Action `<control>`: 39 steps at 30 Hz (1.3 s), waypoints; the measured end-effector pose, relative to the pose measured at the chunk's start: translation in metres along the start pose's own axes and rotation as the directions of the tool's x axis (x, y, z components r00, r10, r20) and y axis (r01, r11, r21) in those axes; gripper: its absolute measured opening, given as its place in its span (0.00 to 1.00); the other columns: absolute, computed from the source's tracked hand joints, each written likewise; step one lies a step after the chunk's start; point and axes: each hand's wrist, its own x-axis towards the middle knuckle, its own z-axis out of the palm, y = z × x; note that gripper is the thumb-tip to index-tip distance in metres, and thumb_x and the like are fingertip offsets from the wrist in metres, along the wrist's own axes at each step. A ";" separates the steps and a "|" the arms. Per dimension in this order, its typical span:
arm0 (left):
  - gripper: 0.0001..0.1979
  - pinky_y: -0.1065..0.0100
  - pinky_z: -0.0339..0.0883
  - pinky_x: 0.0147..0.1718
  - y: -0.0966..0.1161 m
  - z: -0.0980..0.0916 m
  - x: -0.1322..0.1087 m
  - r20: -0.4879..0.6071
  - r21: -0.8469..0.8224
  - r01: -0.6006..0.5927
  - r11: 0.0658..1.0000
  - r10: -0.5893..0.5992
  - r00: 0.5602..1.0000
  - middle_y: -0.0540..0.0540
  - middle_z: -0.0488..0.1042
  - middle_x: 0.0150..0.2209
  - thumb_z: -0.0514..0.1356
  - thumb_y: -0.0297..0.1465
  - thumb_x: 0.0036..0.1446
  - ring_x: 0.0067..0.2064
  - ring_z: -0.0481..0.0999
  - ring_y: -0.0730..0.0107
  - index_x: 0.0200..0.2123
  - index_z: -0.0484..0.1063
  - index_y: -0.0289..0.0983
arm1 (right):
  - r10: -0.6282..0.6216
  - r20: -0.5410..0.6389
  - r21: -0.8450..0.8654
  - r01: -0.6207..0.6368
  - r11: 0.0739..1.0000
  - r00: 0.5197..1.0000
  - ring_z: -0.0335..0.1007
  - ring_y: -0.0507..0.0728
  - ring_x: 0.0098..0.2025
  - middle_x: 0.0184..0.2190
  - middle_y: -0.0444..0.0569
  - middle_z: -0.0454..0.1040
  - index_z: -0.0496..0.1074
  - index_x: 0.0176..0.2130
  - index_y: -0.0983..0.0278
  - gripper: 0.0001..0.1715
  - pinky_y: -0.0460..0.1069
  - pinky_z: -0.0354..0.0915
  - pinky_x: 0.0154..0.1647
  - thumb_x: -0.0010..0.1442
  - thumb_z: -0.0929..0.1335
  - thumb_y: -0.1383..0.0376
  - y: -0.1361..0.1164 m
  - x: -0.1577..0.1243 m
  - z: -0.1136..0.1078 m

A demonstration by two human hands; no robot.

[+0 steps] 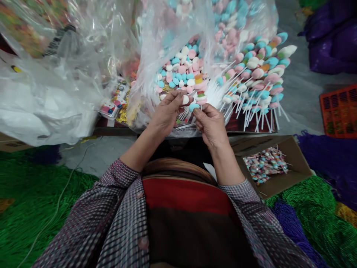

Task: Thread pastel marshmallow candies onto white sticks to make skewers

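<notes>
My left hand (pixel 166 111) pinches a white candy piece (pixel 185 99) together with thin white sticks. A blue candy piece (pixel 193 107) sits at the fingertips of my right hand (pixel 210 124), close beside the left. Both hands hover at the mouth of a clear plastic bag (pixel 156 44) full of loose pink, blue and white candies (pixel 180 70). To the right lies a heap of finished candy skewers (pixel 259 78) on white sticks, fanned out on the work surface.
A cardboard box (pixel 290 156) at the lower right holds several wrapped skewers. Crumpled clear bags (pixel 52 85) pile up on the left. An orange crate (pixel 338 109) stands at the right edge. Green (pixel 33 193) and purple (pixel 331 160) fringe lies on the floor.
</notes>
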 end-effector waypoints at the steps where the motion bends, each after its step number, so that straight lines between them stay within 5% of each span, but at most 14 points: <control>1: 0.15 0.68 0.75 0.40 -0.002 0.003 -0.001 -0.014 -0.008 -0.004 1.000 0.004 1.000 0.46 0.83 0.42 0.54 0.44 0.73 0.45 0.82 0.70 0.49 0.76 0.43 | 0.000 -0.003 0.002 0.000 1.000 1.000 0.43 0.45 0.20 0.22 0.36 0.60 0.73 0.37 0.58 0.26 0.45 0.44 0.19 0.50 0.79 0.44 0.001 0.000 0.002; 11: 0.20 0.69 0.68 0.28 0.001 0.013 -0.012 -0.011 -0.015 0.024 1.000 -0.024 1.000 0.48 0.78 0.33 0.60 0.51 0.67 0.30 0.73 0.73 0.39 0.80 0.41 | -0.109 -0.069 -0.055 0.105 0.993 0.992 0.67 0.50 0.32 0.35 0.44 0.73 0.70 0.39 0.58 0.25 0.45 0.59 0.24 0.54 0.77 0.44 0.004 0.001 0.005; 19: 0.18 0.68 0.72 0.38 0.013 0.005 -0.017 0.072 0.144 -0.113 0.983 0.103 0.992 0.49 0.79 0.31 0.62 0.49 0.65 0.38 0.78 0.70 0.40 0.82 0.42 | -0.069 -0.116 -0.059 0.063 0.996 0.991 0.63 0.50 0.29 0.28 0.40 0.68 0.68 0.37 0.58 0.27 0.44 0.57 0.24 0.50 0.78 0.45 0.006 0.003 0.007; 22: 0.16 0.69 0.73 0.36 0.009 0.005 -0.014 0.111 0.042 -0.109 0.993 0.104 0.988 0.50 0.80 0.31 0.68 0.48 0.59 0.35 0.78 0.71 0.40 0.82 0.44 | -0.025 -0.119 0.023 0.028 0.999 0.993 0.55 0.47 0.23 0.26 0.36 0.66 0.69 0.37 0.58 0.29 0.44 0.51 0.20 0.46 0.80 0.46 0.005 0.002 0.008; 27: 0.17 0.72 0.70 0.26 0.005 0.001 -0.001 0.003 -0.196 0.097 0.976 -0.099 0.995 0.49 0.80 0.28 0.68 0.49 0.59 0.27 0.76 0.76 0.35 0.77 0.40 | -0.007 -0.061 0.083 0.012 0.996 0.998 0.50 0.45 0.17 0.23 0.36 0.70 0.74 0.43 0.60 0.24 0.44 0.46 0.18 0.60 0.72 0.44 0.002 -0.012 0.003; 33: 0.16 0.71 0.74 0.33 0.012 0.001 0.010 -0.043 -0.394 0.139 0.908 -0.170 0.985 0.50 0.80 0.31 0.68 0.45 0.60 0.30 0.79 0.76 0.36 0.74 0.39 | -0.047 0.092 -0.230 0.067 0.971 0.995 0.57 0.47 0.18 0.15 0.35 0.66 0.78 0.40 0.62 0.22 0.45 0.57 0.26 0.69 0.66 0.48 0.002 -0.046 -0.008; 39: 0.10 0.69 0.76 0.37 0.020 0.012 0.006 -0.028 -0.533 0.184 0.826 -0.235 0.972 0.48 0.82 0.35 0.66 0.38 0.64 0.38 0.83 0.71 0.44 0.77 0.39 | -0.041 0.074 -0.395 0.068 0.916 0.996 0.53 0.48 0.16 0.13 0.34 0.60 0.78 0.38 0.64 0.22 0.46 0.55 0.24 0.68 0.64 0.51 0.000 -0.052 -0.007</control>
